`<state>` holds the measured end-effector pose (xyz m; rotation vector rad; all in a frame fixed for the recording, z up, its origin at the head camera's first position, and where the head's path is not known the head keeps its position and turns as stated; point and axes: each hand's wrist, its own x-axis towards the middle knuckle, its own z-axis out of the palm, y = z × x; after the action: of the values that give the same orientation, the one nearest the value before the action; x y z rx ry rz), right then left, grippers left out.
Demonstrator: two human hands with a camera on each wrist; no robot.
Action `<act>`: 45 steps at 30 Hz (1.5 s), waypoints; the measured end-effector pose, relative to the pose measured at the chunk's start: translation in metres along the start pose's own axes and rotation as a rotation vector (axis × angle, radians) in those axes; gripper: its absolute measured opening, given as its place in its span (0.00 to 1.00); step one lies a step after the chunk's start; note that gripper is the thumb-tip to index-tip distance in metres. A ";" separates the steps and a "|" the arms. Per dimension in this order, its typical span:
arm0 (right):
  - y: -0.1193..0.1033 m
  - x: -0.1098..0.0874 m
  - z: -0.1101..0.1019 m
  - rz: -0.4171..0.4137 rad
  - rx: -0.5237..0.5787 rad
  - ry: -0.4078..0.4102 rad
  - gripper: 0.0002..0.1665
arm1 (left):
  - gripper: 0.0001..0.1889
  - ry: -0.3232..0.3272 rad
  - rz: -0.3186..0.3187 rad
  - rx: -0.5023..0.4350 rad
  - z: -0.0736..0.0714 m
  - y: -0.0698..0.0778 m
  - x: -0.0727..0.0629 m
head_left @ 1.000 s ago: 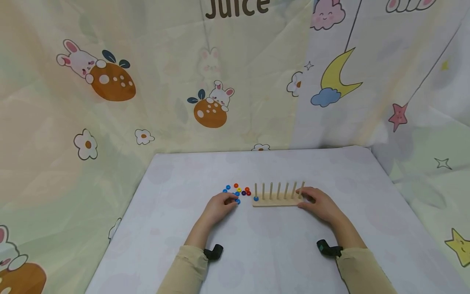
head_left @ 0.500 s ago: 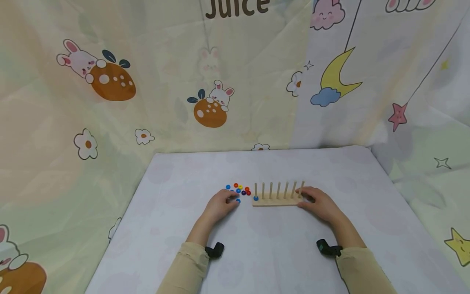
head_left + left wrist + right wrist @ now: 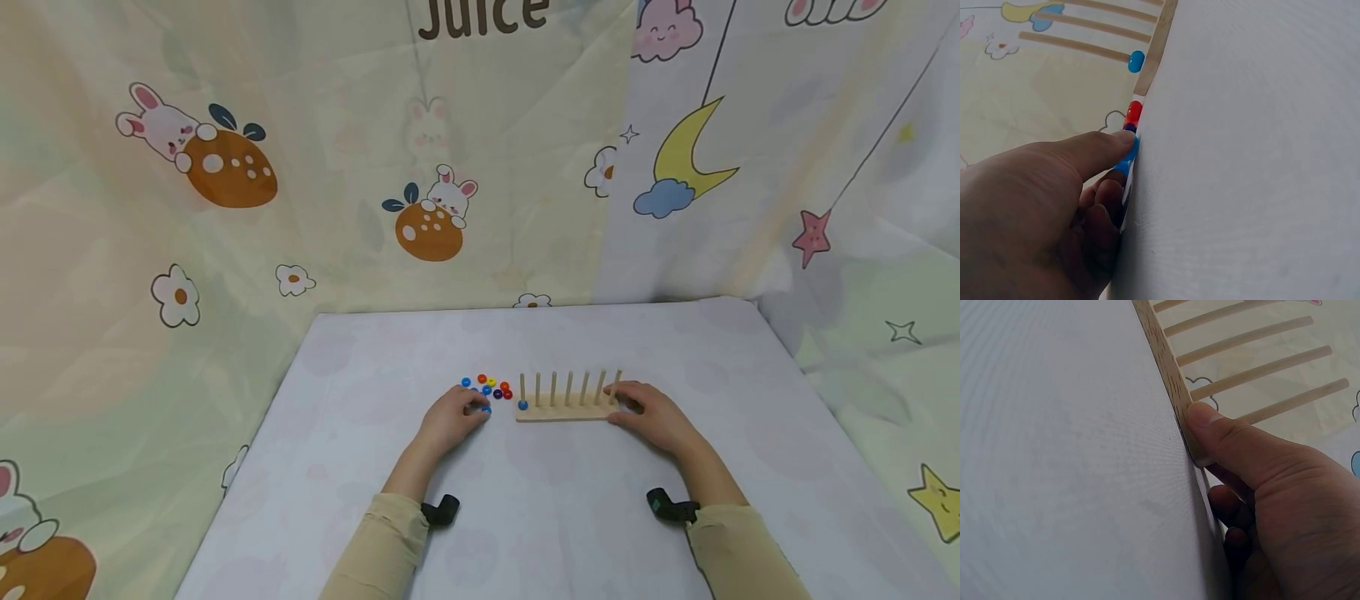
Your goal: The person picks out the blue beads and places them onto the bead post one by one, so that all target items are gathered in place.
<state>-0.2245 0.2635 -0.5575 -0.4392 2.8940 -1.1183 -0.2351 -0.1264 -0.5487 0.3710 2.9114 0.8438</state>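
A wooden peg board (image 3: 566,413) with several upright pegs stands on the table, a blue bead (image 3: 522,406) at the bottom of its leftmost peg. My right hand (image 3: 654,414) grips the board's right end; in the right wrist view the thumb (image 3: 1205,415) presses its front edge. Left of the board, my left hand (image 3: 450,421) pinches a blue bead (image 3: 487,409) low at the tabletop, partly hidden by the thumb. The left wrist view shows the thumb tip (image 3: 1124,139) over blue; the fingertip contact behind is hidden.
Loose beads lie between the left hand and the board: orange (image 3: 482,378), yellow (image 3: 491,382), blue (image 3: 466,382), dark purple (image 3: 497,394) and red (image 3: 507,395). A pale cloth covers the table (image 3: 540,517). Printed fabric (image 3: 337,167) hangs behind it.
My left hand has shifted slightly right and up among the beads, and its thumb now covers part of the near blue bead. A few beads were nudged. The right hand and board stay put.
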 end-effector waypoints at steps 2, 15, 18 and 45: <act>0.000 0.000 0.000 0.001 0.002 0.001 0.27 | 0.11 0.001 -0.002 -0.001 0.000 0.000 0.000; 0.001 0.000 0.001 -0.015 -0.014 0.019 0.27 | 0.12 0.011 0.009 -0.076 -0.005 0.003 -0.003; 0.001 0.000 0.001 -0.024 -0.017 0.020 0.27 | 0.11 0.011 0.011 -0.109 -0.007 0.002 -0.003; 0.001 0.000 0.000 -0.016 -0.005 0.013 0.26 | 0.14 0.006 0.029 -0.174 -0.040 0.020 0.003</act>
<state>-0.2242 0.2641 -0.5578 -0.4582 2.9104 -1.1204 -0.2397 -0.1297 -0.5046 0.3959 2.8156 1.0949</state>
